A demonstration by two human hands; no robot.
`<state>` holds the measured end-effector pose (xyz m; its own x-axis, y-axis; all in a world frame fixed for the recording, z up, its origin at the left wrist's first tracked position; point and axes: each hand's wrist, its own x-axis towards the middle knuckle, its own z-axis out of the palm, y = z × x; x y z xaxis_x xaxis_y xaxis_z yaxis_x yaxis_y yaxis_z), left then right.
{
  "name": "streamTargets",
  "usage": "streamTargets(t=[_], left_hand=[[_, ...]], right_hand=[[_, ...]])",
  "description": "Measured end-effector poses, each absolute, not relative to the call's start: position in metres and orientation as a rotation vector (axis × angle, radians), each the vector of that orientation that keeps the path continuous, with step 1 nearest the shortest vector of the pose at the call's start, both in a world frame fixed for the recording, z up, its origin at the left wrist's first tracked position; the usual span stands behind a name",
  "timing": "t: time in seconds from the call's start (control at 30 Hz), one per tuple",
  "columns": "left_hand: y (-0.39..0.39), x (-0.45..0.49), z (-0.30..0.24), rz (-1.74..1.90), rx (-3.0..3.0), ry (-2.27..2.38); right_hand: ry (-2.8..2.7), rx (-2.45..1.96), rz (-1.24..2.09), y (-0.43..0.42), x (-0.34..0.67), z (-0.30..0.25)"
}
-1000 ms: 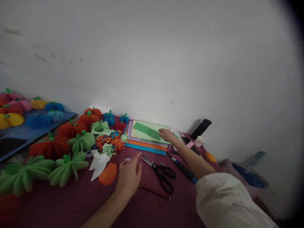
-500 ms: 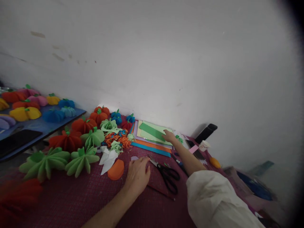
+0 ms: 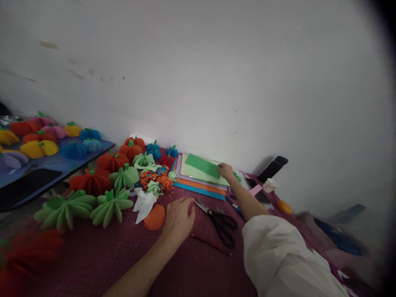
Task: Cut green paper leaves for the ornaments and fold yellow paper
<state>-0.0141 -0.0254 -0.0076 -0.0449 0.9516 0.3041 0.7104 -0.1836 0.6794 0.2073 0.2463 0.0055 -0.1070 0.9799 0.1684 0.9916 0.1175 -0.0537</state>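
green strip [image 3: 201, 165] pinched in right hand [image 3: 227, 172], white cup [image 3: 270, 185], inside hidden

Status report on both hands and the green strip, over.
Right hand at right end of green strip, grip unclear. Left hand palm-down. Strip over paper stack. Scissors beside left hand.

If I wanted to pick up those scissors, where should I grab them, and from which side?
I'd take the scissors by the black handles, coming from the near right. Their wide loops face that way, while the blades point the other way, toward the fingertips of the left hand.
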Motion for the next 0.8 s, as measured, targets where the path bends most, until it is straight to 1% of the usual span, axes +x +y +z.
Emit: streamTargets(t=[0.17, 0.27, 0.4, 0.53, 0.63, 0.73, 0.8], left_hand=[[-0.017, -0.024, -0.005, 1.122, 1.861, 1.805], [-0.013, -0.029, -0.005, 1.208, 1.824, 1.828], [-0.01, -0.03, -0.008, 1.277, 1.811, 1.806], [-0.009, -0.033, -0.009, 1.382, 1.778, 1.751], [-0.007, -0.039, -0.008, 1.514, 1.669, 1.769], [-0.004, -0.042, -0.008, 1.563, 1.614, 1.773], [-0.004, -0.04, -0.007, 1.512, 1.619, 1.774]], right_hand=[[-2.123, -1.946, -0.164, 0.23, 0.207, 0.02], [-2.158, -1.886, -0.128, 0.212, 0.199, 0.029], [-2.338, -1.709, 0.037, 0.169, 0.184, 0.039], [-2.499, -1.466, 0.224, 0.103, 0.183, 0.049], [-2.498, -1.251, 0.367, 0.05, 0.196, 0.052], [-2.463, -1.242, 0.494, 0.003, 0.211, 0.048], [-2.433, -1.271, 0.564, -0.021, 0.219, 0.043]])
